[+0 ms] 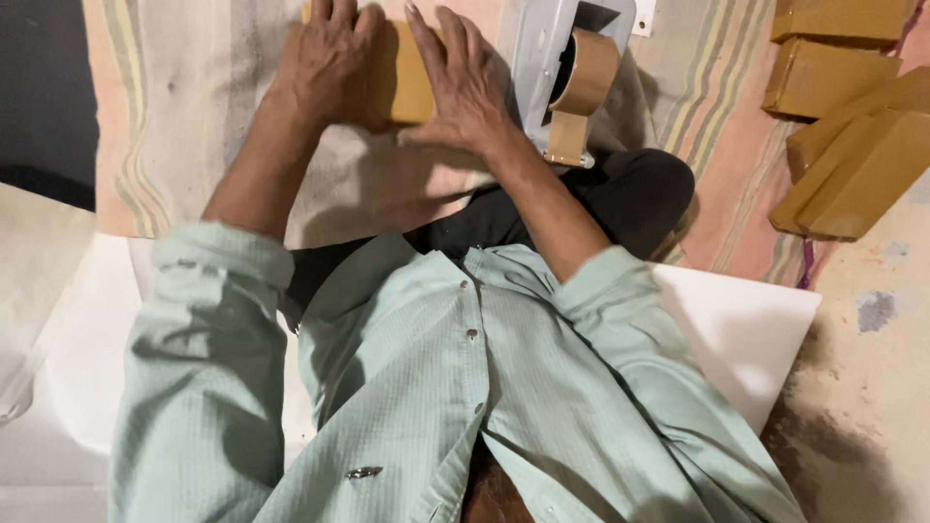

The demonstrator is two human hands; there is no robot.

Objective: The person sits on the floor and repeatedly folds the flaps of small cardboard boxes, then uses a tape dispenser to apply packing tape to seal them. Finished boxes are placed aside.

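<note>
Brown package (412, 87) on striped cloth (194, 116), pressed between left hand (329, 63) and right hand (460, 82), fingers (426, 44) spread flat, not clenched; tape dispenser (572, 77) just beside, similar packages (843, 116) stacked farther right.

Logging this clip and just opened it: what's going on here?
A person sits on a striped cloth with both hands pressed flat on a small brown parcel: the left hand covers its left part, the right hand its right edge. A grey tape dispenser with a roll of brown tape stands just right of the parcel. More brown parcels lie stacked at the far right. Neither hand touches the dispenser.
</note>
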